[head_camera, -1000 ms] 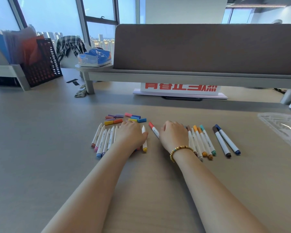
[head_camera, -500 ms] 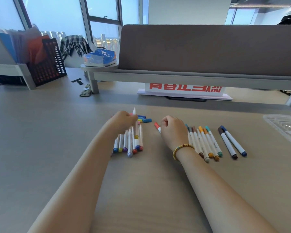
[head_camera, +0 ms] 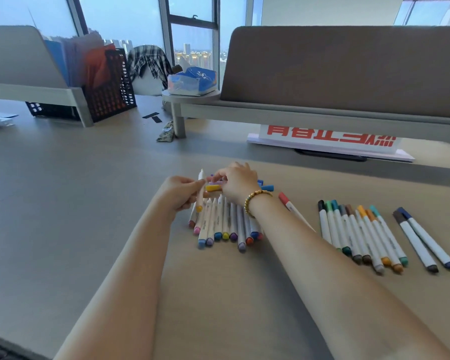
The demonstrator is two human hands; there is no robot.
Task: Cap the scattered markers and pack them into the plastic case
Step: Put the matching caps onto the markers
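My left hand [head_camera: 180,191] gripped 1 uncapped yellow-ended marker [head_camera: 200,192] while my right hand [head_camera: 236,181] pinched among loose caps [head_camera: 214,187]; I judged a mismatched cap likely.

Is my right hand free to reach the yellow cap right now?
Probably yes. Your right hand is already over the loose caps, fingertips beside the yellow cap, with nothing lying between them. Your left hand holds an uncapped marker just to the side, clear of it.

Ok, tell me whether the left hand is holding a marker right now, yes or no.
Yes, the left hand grips an uncapped marker with a yellow end, raised above the row of uncapped markers on the table.
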